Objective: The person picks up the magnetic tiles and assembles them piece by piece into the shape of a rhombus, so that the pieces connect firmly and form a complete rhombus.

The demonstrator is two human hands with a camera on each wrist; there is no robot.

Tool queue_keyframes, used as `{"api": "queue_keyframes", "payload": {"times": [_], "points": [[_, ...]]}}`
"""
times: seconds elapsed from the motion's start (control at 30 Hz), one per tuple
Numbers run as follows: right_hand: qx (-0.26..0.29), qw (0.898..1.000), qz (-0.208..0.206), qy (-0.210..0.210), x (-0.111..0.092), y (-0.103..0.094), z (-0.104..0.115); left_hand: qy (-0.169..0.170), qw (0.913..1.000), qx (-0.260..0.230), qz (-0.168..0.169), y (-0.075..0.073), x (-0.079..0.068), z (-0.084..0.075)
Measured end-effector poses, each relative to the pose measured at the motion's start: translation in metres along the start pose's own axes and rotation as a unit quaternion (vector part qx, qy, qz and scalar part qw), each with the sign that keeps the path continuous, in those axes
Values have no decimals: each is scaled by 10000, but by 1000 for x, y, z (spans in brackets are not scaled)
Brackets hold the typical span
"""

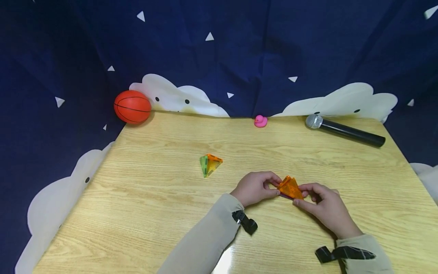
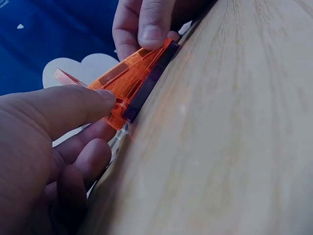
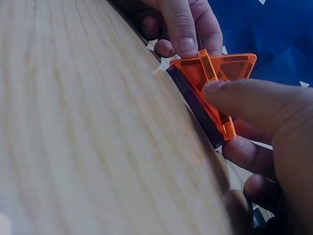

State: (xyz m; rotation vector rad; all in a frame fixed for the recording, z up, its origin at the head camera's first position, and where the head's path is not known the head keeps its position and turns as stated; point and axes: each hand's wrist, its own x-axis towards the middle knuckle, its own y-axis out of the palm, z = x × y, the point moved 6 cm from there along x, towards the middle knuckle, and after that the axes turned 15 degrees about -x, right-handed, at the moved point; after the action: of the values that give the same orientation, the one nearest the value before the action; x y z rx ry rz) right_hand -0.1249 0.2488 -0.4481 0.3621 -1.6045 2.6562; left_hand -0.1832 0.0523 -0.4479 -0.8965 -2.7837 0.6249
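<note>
Both hands meet at a small group of translucent magnetic tiles on the right half of the table. Orange triangular tiles [image 1: 291, 188] lean together above a dark purple tile [image 2: 151, 81], which lies low along the tabletop. My left hand [image 1: 254, 188] pinches the left corner of the orange tiles between thumb and fingers. On the opposite corner, my right hand [image 1: 325, 207] pinches them the same way, its thumb [image 3: 239, 98] lying against an orange edge. Farther left stands a small pyramid [image 1: 210, 164] of green, orange and yellow tiles, apart from both hands.
An orange-red toy basketball [image 1: 132, 107] sits at the table's back left corner. A pink rubber duck [image 1: 261, 121] stands at the back edge, and a black microphone [image 1: 349, 132] with a silver head lies at back right. A dark blue curtain [image 1: 239, 49] hangs behind the wooden table [image 1: 137, 213].
</note>
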Motion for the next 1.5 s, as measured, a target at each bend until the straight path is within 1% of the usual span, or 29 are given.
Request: {"api": "queue_keyframes", "payload": {"times": [0.23,0.37,0.47,0.6,0.7,0.83,0.9,1.07,1.2,1.3,1.37,1.43,1.5], "points": [[-71,9996,-183,-205,2,0,5,25,9999,29,-95,-1,0,-1],[-221,9995,-129,-210,2,2,12,68,9998,77,-148,-1,-1,-1],[-380,9990,-27,-238,3,6,17,101,9998,140,-115,0,-1,-3],[-575,9979,0,-299,4,10,21,106,9992,389,77,2,0,-4],[-771,9967,86,-247,6,12,23,88,9977,645,182,3,0,-5],[-911,9953,300,-108,9,13,24,108,9968,781,87,2,0,-5],[-902,9953,354,-31,9,13,23,109,9971,756,33,1,0,-4],[-681,9972,251,165,8,13,20,98,9985,541,-19,1,0,-2],[-434,9984,139,336,6,11,18,72,9997,241,-58,1,0,-2],[-210,9985,112,503,5,10,17,-55,9993,-366,-10,2,-1,-1],[-46,9980,100,624,5,10,15,-178,9950,-977,85,3,-2,-1],[160,9973,82,718,4,8,15,-287,9871,-1563,181,6,-2,-1],[362,9967,76,724,4,7,15,-326,9790,-1993,268,8,-2,-1]]}}
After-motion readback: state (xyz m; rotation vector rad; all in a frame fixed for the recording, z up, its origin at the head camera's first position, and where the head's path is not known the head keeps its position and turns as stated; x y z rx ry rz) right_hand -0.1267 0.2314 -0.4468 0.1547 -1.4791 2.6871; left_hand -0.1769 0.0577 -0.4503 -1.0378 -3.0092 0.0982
